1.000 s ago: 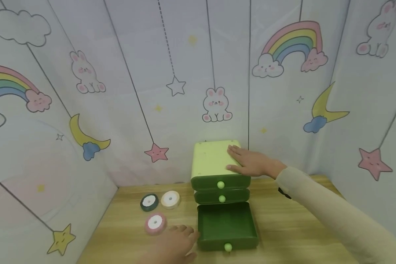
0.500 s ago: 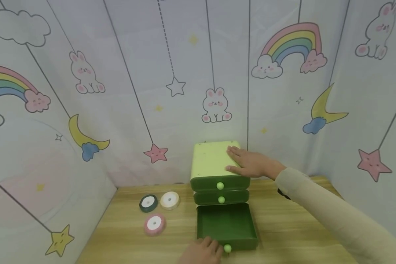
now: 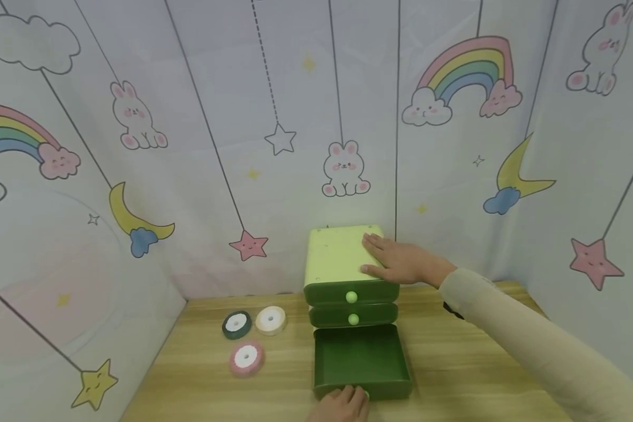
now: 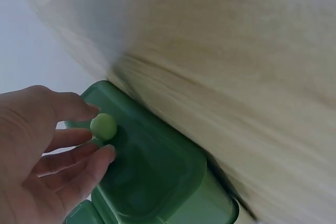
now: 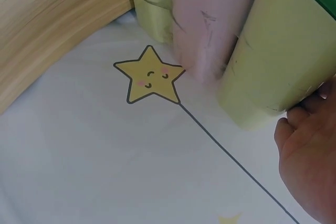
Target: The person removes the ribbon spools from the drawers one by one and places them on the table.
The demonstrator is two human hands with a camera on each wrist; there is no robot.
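Observation:
A small drawer cabinet (image 3: pixel 343 252) with a pale green top stands near the back wall, its bottom drawer (image 3: pixel 361 351) pulled out and empty inside. At that drawer's front is my left hand (image 3: pixel 341 404), which hides most of the knob in the head view. The left wrist view has the round light green knob (image 4: pixel 104 127) between my thumb and curled fingers (image 4: pixel 100 161). My right hand (image 3: pixel 401 261) lies flat on the right side of the cabinet top, fingers straight. In the right wrist view, its fingers reach past the edge of the cabinet's side (image 5: pixel 278 51).
Left of the cabinet lie three ribbon rolls on the wooden table (image 3: pixel 190 375): a dark green roll (image 3: pixel 237 325), a cream roll (image 3: pixel 271 320) and a pink roll (image 3: pixel 247 358). A printed curtain (image 3: pixel 216 117) with rabbits and stars encloses the table at the back and sides.
My left hand has moved right from beside the pink ribbon roll, along the drawer front, to its knob. The right hand stays on the cabinet top, and the drawer has kept its place.

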